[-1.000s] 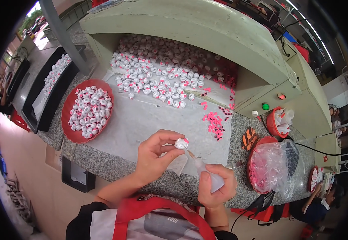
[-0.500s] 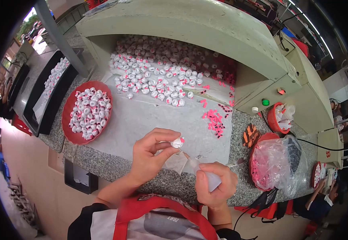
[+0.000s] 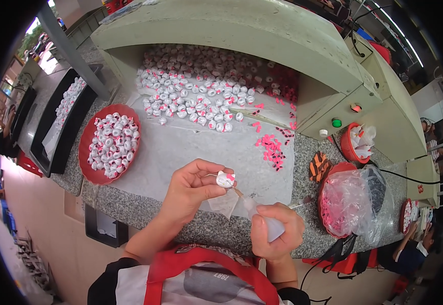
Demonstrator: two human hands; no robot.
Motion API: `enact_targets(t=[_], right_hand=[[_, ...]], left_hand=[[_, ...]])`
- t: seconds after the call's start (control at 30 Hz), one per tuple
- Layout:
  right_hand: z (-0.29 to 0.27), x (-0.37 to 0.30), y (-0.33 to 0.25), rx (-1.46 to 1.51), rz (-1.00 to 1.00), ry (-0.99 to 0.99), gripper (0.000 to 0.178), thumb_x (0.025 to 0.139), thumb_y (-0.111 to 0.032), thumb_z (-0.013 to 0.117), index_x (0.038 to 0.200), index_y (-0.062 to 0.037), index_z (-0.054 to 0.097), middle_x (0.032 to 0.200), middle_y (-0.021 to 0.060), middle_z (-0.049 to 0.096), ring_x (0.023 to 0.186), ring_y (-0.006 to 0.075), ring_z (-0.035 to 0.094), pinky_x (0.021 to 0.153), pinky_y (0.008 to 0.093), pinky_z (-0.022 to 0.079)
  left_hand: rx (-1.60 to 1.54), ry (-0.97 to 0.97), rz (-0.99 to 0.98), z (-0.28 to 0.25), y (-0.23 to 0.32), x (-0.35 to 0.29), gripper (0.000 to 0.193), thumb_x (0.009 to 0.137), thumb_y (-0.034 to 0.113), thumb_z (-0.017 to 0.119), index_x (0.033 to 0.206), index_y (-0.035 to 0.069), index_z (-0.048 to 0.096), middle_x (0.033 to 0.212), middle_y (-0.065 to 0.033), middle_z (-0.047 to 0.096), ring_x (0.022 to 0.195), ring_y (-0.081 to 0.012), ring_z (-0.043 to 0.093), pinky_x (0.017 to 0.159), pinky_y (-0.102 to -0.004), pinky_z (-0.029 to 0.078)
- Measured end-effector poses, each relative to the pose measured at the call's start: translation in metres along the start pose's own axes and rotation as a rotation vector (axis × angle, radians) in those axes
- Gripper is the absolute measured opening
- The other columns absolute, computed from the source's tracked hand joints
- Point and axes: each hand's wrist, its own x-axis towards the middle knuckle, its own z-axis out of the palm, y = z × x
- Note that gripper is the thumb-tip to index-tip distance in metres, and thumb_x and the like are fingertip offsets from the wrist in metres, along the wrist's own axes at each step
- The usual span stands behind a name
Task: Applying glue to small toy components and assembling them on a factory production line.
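Between the thumb and fingertips of my left hand point(image 3: 188, 189) is a small white cat-head piece point(image 3: 225, 179) with a pink bow at one side. My right hand point(image 3: 277, 234) wraps round a translucent squeeze bottle point(image 3: 274, 227), tilted so its thin nozzle points up and left. The nozzle tip is right at the lower edge of the piece; whether it touches, I cannot tell. A pale paper scrap point(image 3: 223, 203) lies under the hands at the front edge of the white sheet point(image 3: 168, 152). Loose pink bits point(image 3: 270, 146) are scattered on the sheet's right side.
Many similar white pieces point(image 3: 201, 104) spread beneath a greenish metal hood point(image 3: 231, 40). A red bowl point(image 3: 85, 157) of them stands left, beside a black tray point(image 3: 37, 137). At right are a plastic-covered red bowl point(image 3: 339, 203), a small red basket point(image 3: 348, 149) and a cable.
The white piece has turned in my left fingers, so more of its face and bow shows. The bottle's nozzle has come closer to it. The view has shifted slightly.
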Motion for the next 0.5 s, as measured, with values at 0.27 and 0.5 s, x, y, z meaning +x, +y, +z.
enact_targets(t=[0.27,0.5], right_hand=[[-0.007,0.002,0.001,-0.017,-0.041,-0.022,0.019,0.063,0.0,0.063,0.08,-0.0009,0.055,0.068,0.0069,0.062,0.048,0.0199,0.056,0.045,0.0274,0.046],[0.003,0.006,-0.005,-0.012,0.083,-0.018,0.014,0.067,-0.004,0.06,0.08,0.0009,0.056,0.065,0.0102,0.061,0.05,0.0173,0.057,0.047,0.0263,0.044]], left_hand=[[0.024,-0.029,0.032,0.0,0.001,0.0,0.03,0.072,-0.012,0.059,0.099,-0.003,0.051,0.102,-0.0147,0.058,0.094,-0.0197,0.058,0.081,-0.0286,0.048],[0.047,0.018,0.025,-0.004,0.001,0.001,0.032,0.068,-0.013,0.059,0.097,-0.001,0.052,0.099,-0.0149,0.059,0.091,-0.0248,0.06,0.08,-0.0354,0.049]])
